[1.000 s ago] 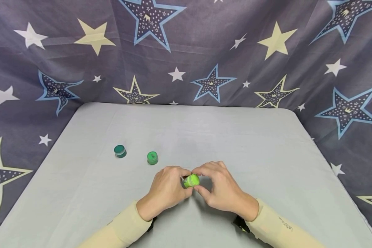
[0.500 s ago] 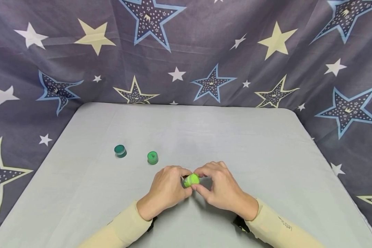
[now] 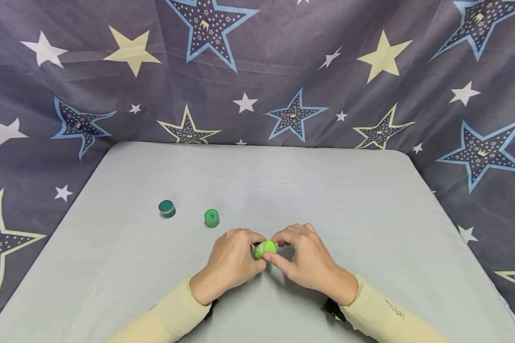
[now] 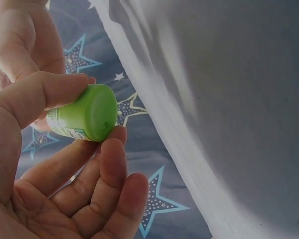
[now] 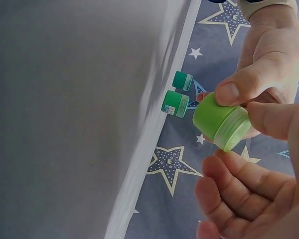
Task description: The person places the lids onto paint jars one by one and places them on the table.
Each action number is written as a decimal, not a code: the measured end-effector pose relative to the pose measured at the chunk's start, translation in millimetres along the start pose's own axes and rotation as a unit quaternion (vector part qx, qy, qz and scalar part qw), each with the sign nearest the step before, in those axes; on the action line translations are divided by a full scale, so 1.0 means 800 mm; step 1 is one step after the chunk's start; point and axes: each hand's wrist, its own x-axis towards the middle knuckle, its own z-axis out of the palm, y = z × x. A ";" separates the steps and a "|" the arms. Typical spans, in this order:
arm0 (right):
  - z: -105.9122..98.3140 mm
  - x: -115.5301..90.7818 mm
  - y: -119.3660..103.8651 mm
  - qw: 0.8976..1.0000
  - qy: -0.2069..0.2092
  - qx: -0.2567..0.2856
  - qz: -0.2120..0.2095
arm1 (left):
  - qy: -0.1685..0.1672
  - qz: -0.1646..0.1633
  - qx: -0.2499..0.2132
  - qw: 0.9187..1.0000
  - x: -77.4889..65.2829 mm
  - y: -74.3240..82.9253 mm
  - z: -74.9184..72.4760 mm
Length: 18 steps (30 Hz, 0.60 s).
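A small light green jar [image 3: 265,249] is held just above the table, tilted, between both hands. My left hand [image 3: 233,257] grips its body with thumb and fingers; a printed label shows on its side in the left wrist view. My right hand [image 3: 306,257] has its thumb and a fingertip at the translucent-rimmed lid [image 5: 232,130], pinching it from opposite sides. The other fingers of the right hand are loosely curled below the jar in the right wrist view. The lid sits on the jar.
A mid-green jar [image 3: 211,218] and a dark teal jar [image 3: 167,208] stand upright on the grey cloth-covered table [image 3: 292,186], ahead and left of the hands. A star-patterned curtain [image 3: 266,71] hangs behind the table and along its sides.
My right thumb has slid slightly left over the lid's lower edge, while the right index finger has shifted a little right. The left hand and the jar stay nearly still.
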 end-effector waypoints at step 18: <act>0.002 0.000 0.001 1.000 0.003 -0.007 0.022 | -0.002 0.004 -0.001 1.000 -0.002 0.001 0.001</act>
